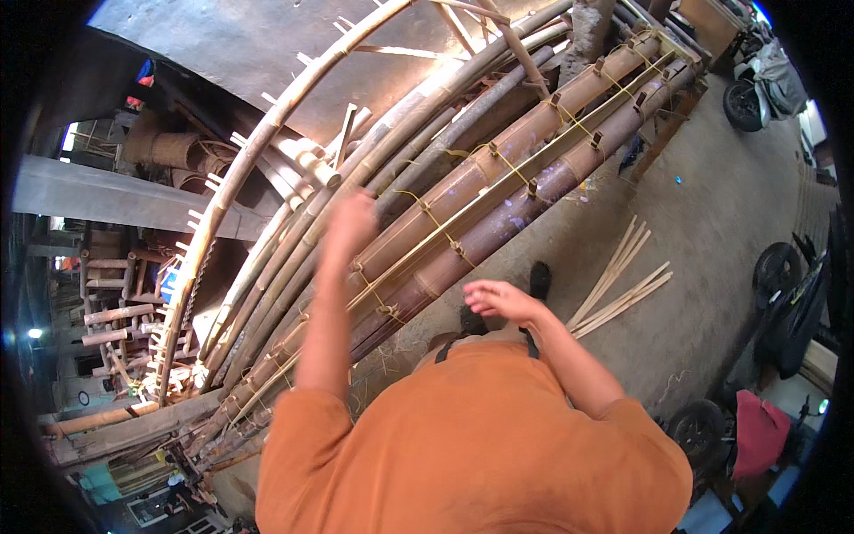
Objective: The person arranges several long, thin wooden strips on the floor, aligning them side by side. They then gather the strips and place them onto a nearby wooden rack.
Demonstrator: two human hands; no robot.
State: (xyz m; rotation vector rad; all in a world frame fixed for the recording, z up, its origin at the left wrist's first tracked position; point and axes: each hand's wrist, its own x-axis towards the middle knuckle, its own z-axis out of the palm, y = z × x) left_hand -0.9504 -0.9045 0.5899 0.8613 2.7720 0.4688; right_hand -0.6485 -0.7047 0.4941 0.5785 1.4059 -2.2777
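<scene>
Two thick brown bamboo poles lie side by side across the view, the far one [525, 142] plain and the near one [431, 276] marked with purple patches. A long pale split strip runs between them, and yellow ties cross both poles past short upright pegs. My left hand [353, 222] is over the poles at the far side, smeared by motion, so its fingers and any contact are unclear. On the near side of the purple-marked pole, my right hand [500, 301] hovers with loosely curled fingers slightly apart. Nothing shows in it.
Pale bamboo sticks [633, 296] lie fanned on the concrete floor [703, 222] to my right. Beyond the poles stand more long bamboo lengths [405, 151] and a curved pegged pole [240, 169]. Motorbikes [770, 84] are parked along the right side, one with a red cloth [759, 433].
</scene>
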